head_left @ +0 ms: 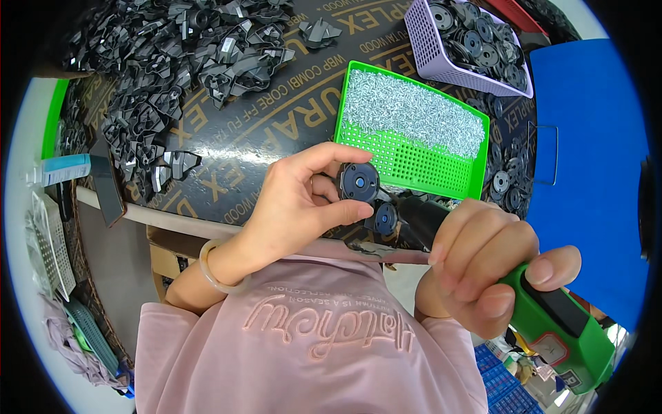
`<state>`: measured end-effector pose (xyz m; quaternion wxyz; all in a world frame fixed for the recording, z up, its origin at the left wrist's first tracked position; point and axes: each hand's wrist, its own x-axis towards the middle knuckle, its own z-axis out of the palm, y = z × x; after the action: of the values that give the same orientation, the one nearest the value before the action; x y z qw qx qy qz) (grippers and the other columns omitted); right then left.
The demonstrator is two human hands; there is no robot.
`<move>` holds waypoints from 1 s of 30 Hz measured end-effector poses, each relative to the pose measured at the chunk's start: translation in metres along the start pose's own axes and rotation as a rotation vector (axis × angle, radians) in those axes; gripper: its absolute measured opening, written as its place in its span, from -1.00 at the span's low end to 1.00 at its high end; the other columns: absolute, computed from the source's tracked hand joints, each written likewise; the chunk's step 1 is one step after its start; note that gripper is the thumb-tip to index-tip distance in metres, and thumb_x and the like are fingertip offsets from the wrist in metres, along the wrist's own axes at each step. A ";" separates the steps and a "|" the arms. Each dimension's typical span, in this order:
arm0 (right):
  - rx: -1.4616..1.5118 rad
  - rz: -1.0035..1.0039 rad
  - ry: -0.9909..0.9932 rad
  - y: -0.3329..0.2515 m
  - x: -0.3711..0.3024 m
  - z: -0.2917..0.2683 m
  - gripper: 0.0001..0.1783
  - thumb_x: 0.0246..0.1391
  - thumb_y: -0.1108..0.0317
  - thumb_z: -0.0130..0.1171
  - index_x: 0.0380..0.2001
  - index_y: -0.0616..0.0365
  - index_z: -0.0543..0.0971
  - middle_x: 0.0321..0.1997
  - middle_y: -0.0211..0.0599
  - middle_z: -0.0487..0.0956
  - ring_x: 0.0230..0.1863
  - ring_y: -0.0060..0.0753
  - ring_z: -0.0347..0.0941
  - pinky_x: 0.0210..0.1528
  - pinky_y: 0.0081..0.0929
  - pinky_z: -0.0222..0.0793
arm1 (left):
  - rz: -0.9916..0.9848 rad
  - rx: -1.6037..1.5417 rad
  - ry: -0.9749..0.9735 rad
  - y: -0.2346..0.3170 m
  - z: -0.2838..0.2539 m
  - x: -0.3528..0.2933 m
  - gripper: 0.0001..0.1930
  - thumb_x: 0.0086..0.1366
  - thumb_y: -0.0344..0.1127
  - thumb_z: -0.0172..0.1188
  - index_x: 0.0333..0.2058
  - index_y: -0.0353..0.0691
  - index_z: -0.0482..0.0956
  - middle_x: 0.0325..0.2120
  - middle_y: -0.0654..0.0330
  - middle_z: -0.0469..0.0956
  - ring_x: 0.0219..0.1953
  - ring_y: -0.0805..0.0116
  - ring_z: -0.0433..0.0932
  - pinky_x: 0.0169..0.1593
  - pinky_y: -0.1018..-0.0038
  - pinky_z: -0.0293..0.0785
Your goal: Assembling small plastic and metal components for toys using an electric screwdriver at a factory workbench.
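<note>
Seeing black plastic pieces heaped on worktop, at left | with left grip, pinching black disc between thumb and forefinger, by near edge of green basket bearing small silver pieces | with right grip, clasping green power tool, pointing nose toward disc

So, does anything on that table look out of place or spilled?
Possibly: loose dark discs lie on the table near the lilac basket, while similar ones fill it, so they look stray. I can't tell whether they spilled.
</note>
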<state>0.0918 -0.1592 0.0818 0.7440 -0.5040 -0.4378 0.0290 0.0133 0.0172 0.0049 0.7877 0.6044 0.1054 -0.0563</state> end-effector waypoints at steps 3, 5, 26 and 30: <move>0.022 0.008 0.001 0.000 0.000 -0.001 -0.66 0.26 0.35 0.20 -0.01 0.00 0.30 -0.57 -0.41 0.43 -0.61 -0.52 0.34 -0.52 -0.47 0.37 | 0.014 0.025 -0.019 0.001 -0.001 0.000 -0.41 0.06 -0.76 0.36 0.11 -0.35 0.49 -0.23 0.17 0.62 -0.34 0.60 0.60 -0.27 0.65 0.55; 0.037 0.019 0.023 0.000 0.000 0.000 -0.67 0.26 0.35 0.20 -0.02 -0.01 0.30 -0.57 -0.41 0.43 -0.61 -0.51 0.34 -0.52 -0.46 0.37 | 0.026 0.022 -0.028 -0.002 0.001 0.001 -0.41 0.05 -0.77 0.35 0.11 -0.35 0.50 -0.23 0.18 0.61 -0.32 0.61 0.59 -0.26 0.65 0.54; 0.038 -0.041 -0.003 0.000 -0.001 -0.002 -0.66 0.22 0.38 0.23 -0.06 0.04 0.30 -0.58 -0.41 0.45 -0.64 -0.52 0.36 -0.55 -0.48 0.42 | 0.015 0.080 -0.009 0.005 0.010 -0.006 -0.39 0.05 -0.81 0.33 0.12 -0.34 0.50 -0.15 0.16 0.60 -0.26 0.59 0.58 -0.24 0.65 0.55; 0.039 -0.049 0.007 -0.003 -0.003 -0.002 -0.66 0.22 0.38 0.24 -0.06 0.05 0.30 -0.59 -0.42 0.44 -0.65 -0.53 0.35 -0.56 -0.50 0.42 | 0.054 0.042 0.000 0.006 0.011 -0.007 -0.40 0.06 -0.81 0.32 0.12 -0.35 0.49 -0.14 0.17 0.60 -0.23 0.56 0.61 -0.20 0.63 0.58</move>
<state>0.0902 -0.1637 0.0818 0.7555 -0.4789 -0.4467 0.0175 0.0092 0.0074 0.0149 0.7759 0.6236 0.0879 -0.0371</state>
